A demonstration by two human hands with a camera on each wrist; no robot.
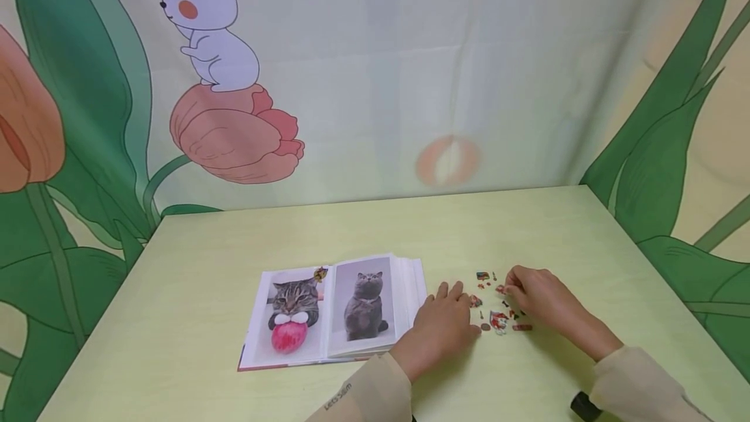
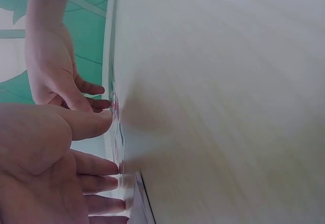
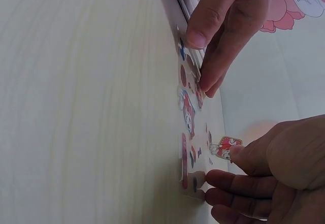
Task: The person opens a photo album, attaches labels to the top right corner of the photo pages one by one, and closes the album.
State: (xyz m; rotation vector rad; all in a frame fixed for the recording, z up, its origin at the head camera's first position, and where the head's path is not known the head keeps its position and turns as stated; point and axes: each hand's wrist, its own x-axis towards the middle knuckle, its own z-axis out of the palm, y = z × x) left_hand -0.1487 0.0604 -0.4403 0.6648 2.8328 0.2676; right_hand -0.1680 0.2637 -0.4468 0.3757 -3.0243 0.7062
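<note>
A clear sheet of small colourful stickers (image 1: 498,322) lies on the table, to the right of an open photo album (image 1: 325,350). My left hand (image 1: 446,325) rests with extended fingers at the sheet's left edge, beside the album's pages. My right hand (image 1: 541,295) is over the right part of the sheet. Between its thumb and forefinger it pinches a red and white sticker (image 3: 227,148), lifted at the sheet's far side in the right wrist view. From the left wrist, the sheet shows only edge-on, past the left thumb (image 2: 91,125).
The album shows a tabby cat photo (image 1: 295,305) with a small sticker (image 1: 319,273) at its upper right corner, and a grey cat photo (image 1: 366,308). A black object (image 1: 586,407) is by the right sleeve. A printed curtain (image 1: 375,83) hangs behind the table.
</note>
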